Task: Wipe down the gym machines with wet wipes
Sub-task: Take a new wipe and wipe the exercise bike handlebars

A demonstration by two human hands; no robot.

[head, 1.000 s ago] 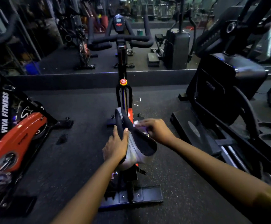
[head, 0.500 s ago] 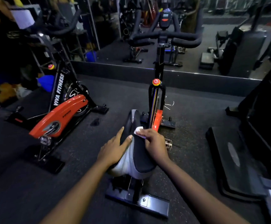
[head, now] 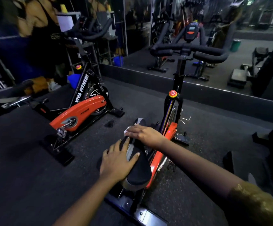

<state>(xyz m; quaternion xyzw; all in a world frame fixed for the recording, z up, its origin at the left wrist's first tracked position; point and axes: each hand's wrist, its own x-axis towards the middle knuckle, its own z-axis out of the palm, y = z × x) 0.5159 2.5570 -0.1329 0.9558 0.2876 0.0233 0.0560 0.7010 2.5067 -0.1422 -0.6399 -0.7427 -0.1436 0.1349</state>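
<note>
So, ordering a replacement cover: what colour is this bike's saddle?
Black saddle with grey sides; head view.

The room is dim, with a cold bluish cast, and no lamp is in view. Soft highlights sit on upward-facing surfaces: the glossy orange plastic cover of the left spin bike (head: 83, 108) and the bare metal plate on the near bike's rear foot (head: 148, 216). The dark speckled rubber floor (head: 26, 176) swallows shadows. The top left is smeared by blur, straight lines bow toward the edges, and the gold fabric sleeve (head: 259, 207) at lower right is soft.
</note>
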